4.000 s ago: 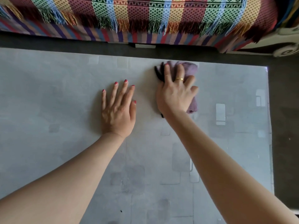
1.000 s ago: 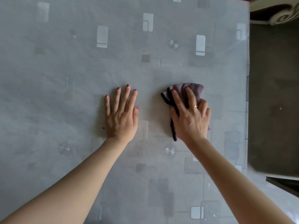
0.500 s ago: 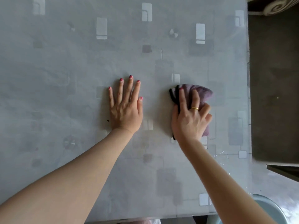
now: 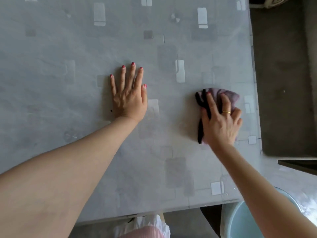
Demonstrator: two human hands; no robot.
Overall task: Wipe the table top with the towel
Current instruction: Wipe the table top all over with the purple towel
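Towel [image 4: 228, 96]: bunched mauve terry with a black edge, lying near the table's [image 4: 68, 40] right edge. Right hand [image 4: 220, 122] lies over it, fingers bent down into the cloth and grasping it, likely to drive the wipe. Left hand [image 4: 129, 97] flat, fingers straight, holding nothing; probably bracing. Tabletop smooth grey, glossy, printed with pale rectangles.

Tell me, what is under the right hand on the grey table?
Under the right hand lies a bunched purple towel with a black edge, pressed on the grey patterned table top. The towel's middle part is hidden by the hand.
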